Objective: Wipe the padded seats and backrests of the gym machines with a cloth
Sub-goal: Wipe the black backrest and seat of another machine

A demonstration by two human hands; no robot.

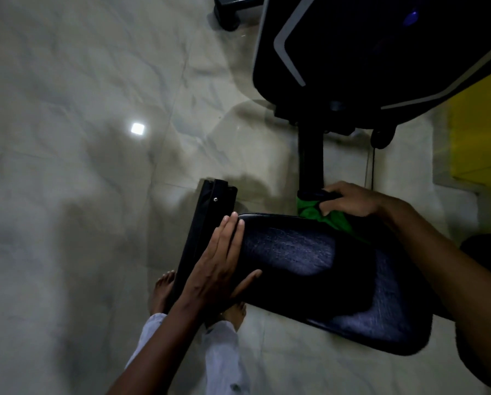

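Observation:
A black padded seat (324, 280) of a gym machine fills the lower middle of the head view. My left hand (218, 263) lies flat with straight fingers on the seat's left end, thumb spread onto the top. My right hand (349, 199) grips a green cloth (324, 216) at the far edge of the seat, next to the black seat post (311, 163). Most of the cloth is hidden under that hand and behind the seat edge.
The machine's black body (366, 52) with grey trim looms at the top right. A black base bar (204, 232) runs along the floor left of the seat. Bare feet (164, 289) stand on the glossy marble floor (82, 195). A yellow surface (480, 132) is at the right.

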